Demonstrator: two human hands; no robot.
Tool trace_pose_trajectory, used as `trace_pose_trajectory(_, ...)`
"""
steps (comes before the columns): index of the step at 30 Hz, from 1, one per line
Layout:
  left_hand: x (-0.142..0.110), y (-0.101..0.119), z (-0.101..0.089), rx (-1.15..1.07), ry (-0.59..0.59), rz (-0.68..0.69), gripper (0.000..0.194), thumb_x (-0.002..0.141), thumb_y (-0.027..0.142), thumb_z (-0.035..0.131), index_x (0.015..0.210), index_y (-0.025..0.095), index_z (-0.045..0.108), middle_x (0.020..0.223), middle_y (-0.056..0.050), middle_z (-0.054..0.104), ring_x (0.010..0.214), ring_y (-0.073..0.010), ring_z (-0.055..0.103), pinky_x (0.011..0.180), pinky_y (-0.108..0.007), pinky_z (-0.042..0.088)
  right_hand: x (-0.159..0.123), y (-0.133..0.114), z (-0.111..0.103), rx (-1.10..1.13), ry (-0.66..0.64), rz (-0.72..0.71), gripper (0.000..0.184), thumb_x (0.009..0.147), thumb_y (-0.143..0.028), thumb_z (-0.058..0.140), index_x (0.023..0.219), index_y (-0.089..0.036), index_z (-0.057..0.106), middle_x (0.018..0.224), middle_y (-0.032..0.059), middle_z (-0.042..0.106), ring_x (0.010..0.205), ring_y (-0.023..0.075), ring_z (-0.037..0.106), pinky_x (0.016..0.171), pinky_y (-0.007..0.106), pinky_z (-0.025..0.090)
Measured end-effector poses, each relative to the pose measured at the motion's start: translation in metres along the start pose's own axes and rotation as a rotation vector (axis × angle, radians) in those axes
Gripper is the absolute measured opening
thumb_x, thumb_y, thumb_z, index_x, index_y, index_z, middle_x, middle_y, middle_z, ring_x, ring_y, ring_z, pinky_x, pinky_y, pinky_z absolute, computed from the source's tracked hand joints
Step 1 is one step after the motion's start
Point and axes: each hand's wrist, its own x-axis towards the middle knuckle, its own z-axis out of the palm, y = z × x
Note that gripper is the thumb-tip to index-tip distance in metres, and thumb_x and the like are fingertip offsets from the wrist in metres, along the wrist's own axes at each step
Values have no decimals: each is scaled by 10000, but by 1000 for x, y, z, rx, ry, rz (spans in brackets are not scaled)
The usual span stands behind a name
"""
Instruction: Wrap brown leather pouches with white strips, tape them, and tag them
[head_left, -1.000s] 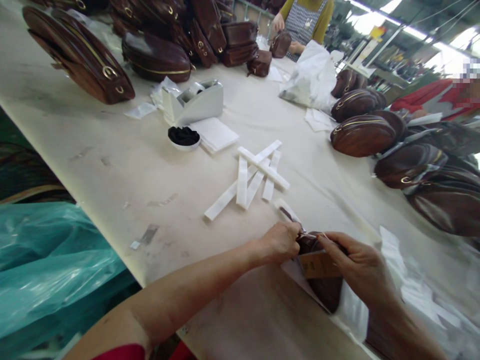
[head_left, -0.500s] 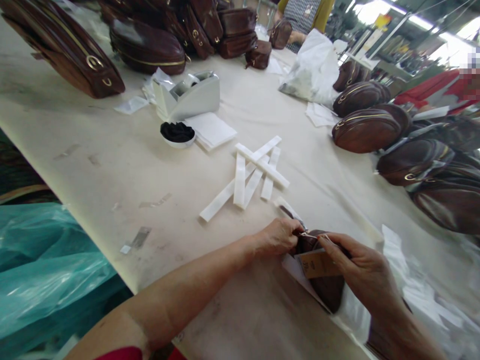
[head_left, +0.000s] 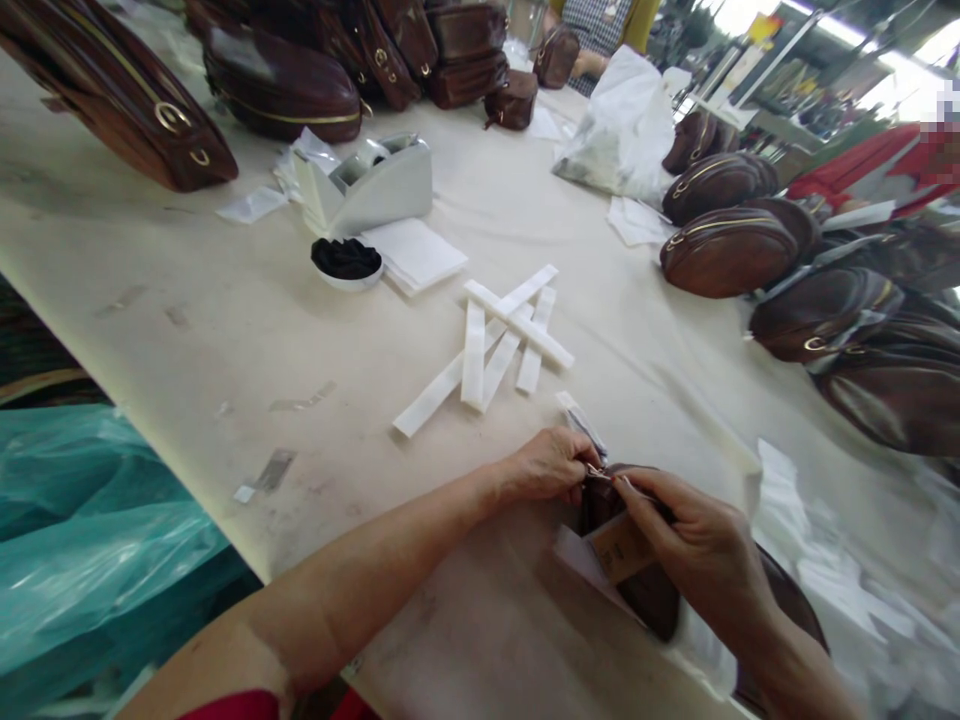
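Note:
At the lower right a brown leather bag (head_left: 652, 600) lies by the table edge, largely covered by my right hand. My left hand (head_left: 551, 463) is closed in a pinch at the bag's upper end. Opposite it, my right hand (head_left: 694, 530) pinches too, its fingertips a short way from the left ones. A thin pale string (head_left: 602, 474) runs between both sets of fingertips. Below it a tan paper tag (head_left: 622, 547) hangs against the bag, beside a white sheet (head_left: 585, 560). Just beyond the left fingers lies a strap end in white wrapping (head_left: 579, 415).
White strips (head_left: 472, 350) lie crossed mid-table. Behind them are a white paper stack (head_left: 420, 255), a small bowl of black material (head_left: 346, 265) and a tape dispenser (head_left: 375, 190). Brown bags (head_left: 739, 245) line the right and far left. A co-worker's hand (head_left: 589, 65) shows at the back.
Both hands have shifted slightly left together with the bag's top, still pinching the string. The tag has tilted more. The whole view has moved a little.

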Motion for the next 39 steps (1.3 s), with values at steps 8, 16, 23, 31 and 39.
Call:
trace_pose_trajectory(8,-6,7,-9,-67,-83,19,251,641,-33,399,775,111,555,518,58,508,437,-63,505,460,-151,434,-3,-4,11,-228,47,-177,246,869,-295,427,825,-212,655,778,30,696,635,141,639,588,231,459)
trace_pose_trajectory(16,-6,0,-8,-53,-58,90,225,670,-35,413,749,120,555,532,55,507,462,-77,513,470,-167,423,-3,-2,17,-355,119,-297,249,877,-257,426,819,-196,660,756,27,688,588,125,623,543,219,429)
trace_pose_trajectory(23,-3,-5,-2,-77,21,75,254,640,-48,423,742,124,579,508,61,490,449,-76,490,458,-163,374,1,-10,17,-449,43,-299,261,863,-229,419,762,-205,658,762,15,686,550,122,600,528,238,395)
trace_pose_trajectory(31,-8,7,-12,-269,-29,-36,176,696,46,455,744,116,610,523,22,564,468,-110,560,483,-208,479,5,-18,24,-600,-17,-166,217,822,-233,468,655,-225,606,669,-6,657,567,157,604,522,258,338)
trace_pose_trajectory(39,-2,0,-1,-348,137,-33,107,708,39,549,655,125,582,427,58,521,358,-81,503,378,-166,434,4,-18,26,-615,-16,-173,230,833,-234,452,641,-213,578,676,6,646,576,160,607,509,258,329)
